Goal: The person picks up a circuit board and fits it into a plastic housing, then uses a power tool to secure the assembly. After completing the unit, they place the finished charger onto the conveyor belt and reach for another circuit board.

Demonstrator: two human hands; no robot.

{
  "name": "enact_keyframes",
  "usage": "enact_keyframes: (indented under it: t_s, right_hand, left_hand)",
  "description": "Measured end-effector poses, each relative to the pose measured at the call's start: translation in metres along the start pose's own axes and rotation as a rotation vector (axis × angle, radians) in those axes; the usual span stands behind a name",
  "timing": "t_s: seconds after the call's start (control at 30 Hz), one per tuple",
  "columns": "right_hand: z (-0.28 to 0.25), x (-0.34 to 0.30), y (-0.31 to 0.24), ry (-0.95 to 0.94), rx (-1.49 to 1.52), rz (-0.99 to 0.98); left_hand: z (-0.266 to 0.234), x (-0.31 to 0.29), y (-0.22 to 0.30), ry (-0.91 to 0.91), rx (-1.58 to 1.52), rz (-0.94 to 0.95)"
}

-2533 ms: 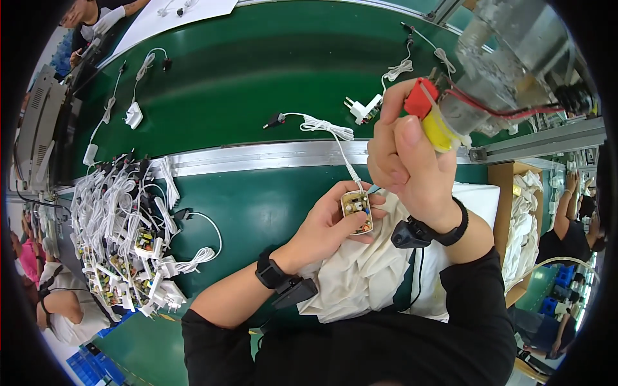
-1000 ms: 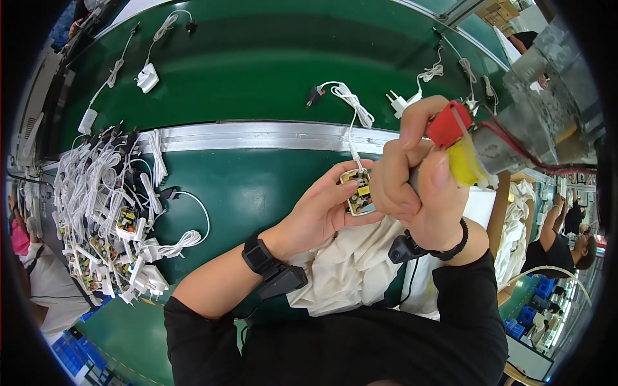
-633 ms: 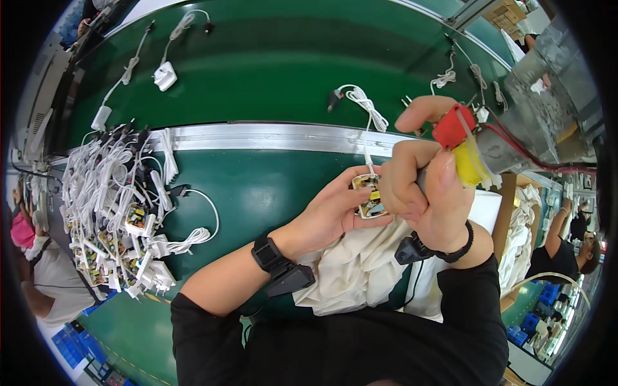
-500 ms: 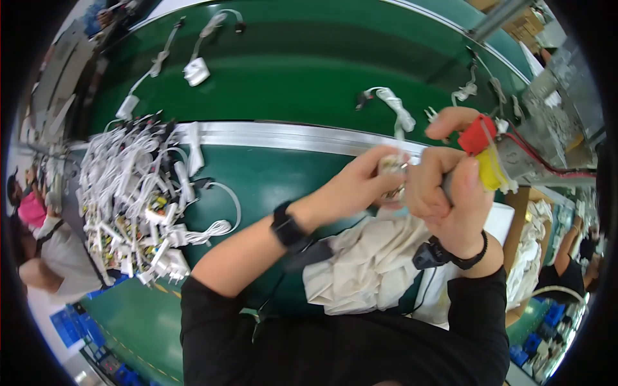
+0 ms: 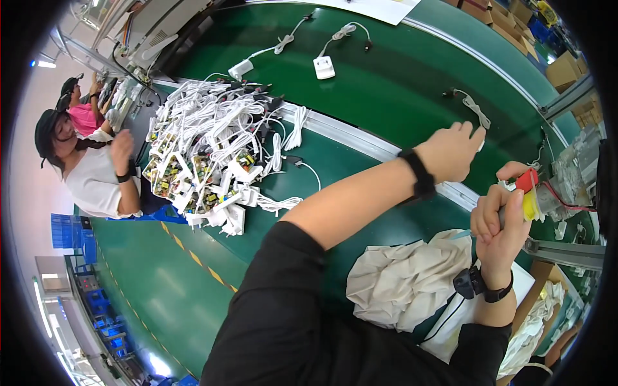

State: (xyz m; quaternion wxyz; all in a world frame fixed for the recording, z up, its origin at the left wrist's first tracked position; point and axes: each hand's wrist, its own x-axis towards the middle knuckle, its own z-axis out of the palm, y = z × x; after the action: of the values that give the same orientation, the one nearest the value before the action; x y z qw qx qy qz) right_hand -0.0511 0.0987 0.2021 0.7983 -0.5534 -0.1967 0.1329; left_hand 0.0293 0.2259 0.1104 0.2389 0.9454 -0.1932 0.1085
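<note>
Overhead, left hand (image 5: 450,151) over belt (image 5: 386,83), right hand (image 5: 499,222) gripping screwdriver (image 5: 529,196)

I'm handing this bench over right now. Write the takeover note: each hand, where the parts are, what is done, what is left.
Left hand: stretched out over the green conveyor belt at a white cable; whether it has a grip on anything is hidden.
Right hand: closed on the red-and-yellow handled tool, tip pointing left above the crumpled cloth.
Parts: a heap of white cabled adapters and circuit boards on the left of the bench; two white adapters lie farther up the belt.
Done: some units are on the belt.
Left: the heap.
</note>
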Motion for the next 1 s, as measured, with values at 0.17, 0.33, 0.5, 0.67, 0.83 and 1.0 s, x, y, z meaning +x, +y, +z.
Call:
enact_keyframes:
  t_s: [0.17, 0.33, 0.5, 0.67, 0.83, 1.0]
  right_hand:
    - [-0.003, 0.001, 0.0, 0.0, -0.058, -0.023]
    - [-0.004, 0.002, 0.0, 0.004, -0.071, -0.017]
    - [0.004, 0.002, 0.001, -0.002, -0.058, -0.008]
    - [0.005, 0.002, 0.0, -0.002, -0.059, 0.003]
    - [0.004, 0.001, -0.001, 0.003, -0.081, -0.011]
    - [0.006, -0.001, -0.003, 0.012, -0.104, -0.008]
  left_hand:
    - [-0.093, -0.091, -0.007, 0.28, -0.075, -0.079]
    - [-0.163, -0.205, -0.022, 0.342, 0.21, -0.44]
    - [-0.214, -0.327, -0.022, 0.365, 0.527, -0.825]
    - [-0.219, -0.37, -0.027, 0.224, 0.577, -0.955]
    - [-0.221, -0.382, -0.036, 0.227, 0.563, -0.896]
    - [-0.237, -0.398, -0.052, 0.348, 0.202, -0.926]
